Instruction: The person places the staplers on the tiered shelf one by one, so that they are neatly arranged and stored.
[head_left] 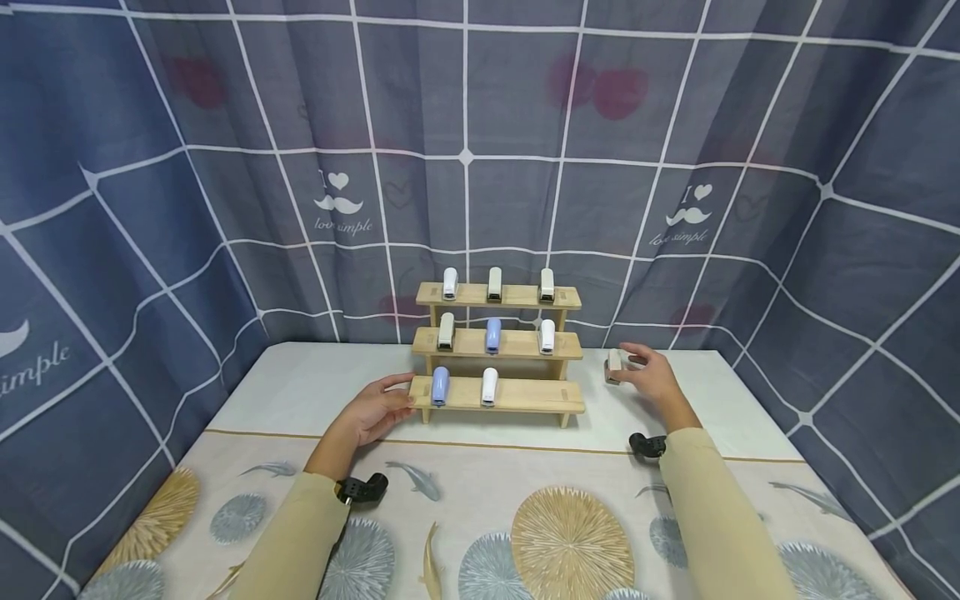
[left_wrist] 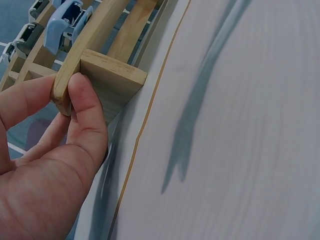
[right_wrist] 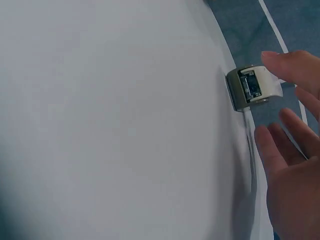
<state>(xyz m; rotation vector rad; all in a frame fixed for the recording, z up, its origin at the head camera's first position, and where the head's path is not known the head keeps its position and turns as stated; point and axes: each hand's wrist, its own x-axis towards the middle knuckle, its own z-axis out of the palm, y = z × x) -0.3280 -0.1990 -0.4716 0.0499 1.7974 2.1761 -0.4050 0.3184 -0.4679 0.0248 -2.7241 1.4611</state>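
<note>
A three-tier wooden display shelf [head_left: 532, 395] holds several small staplers in rows. My left hand [head_left: 377, 410] pinches the left end of its lowest board between thumb and fingers, plainly seen in the left wrist view. A blue stapler [head_left: 440, 387] sits on that board near this hand, with a white stapler [head_left: 489, 387] to its right. Right of the shelf, a grey-and-white stapler [right_wrist: 252, 87] stands on the white surface. My right hand [right_wrist: 295, 130] is spread around it, fingers parted, with a gap visible between the lower fingers and the stapler.
The middle board carries a grey-white stapler [head_left: 446, 332], a blue stapler [head_left: 492, 335] and a white stapler [head_left: 547, 337]. Three more staplers stand on the top board [head_left: 517, 294]. A checked curtain [head_left: 420, 200] hangs behind and at both sides. A patterned cloth [head_left: 465, 500] covers the front.
</note>
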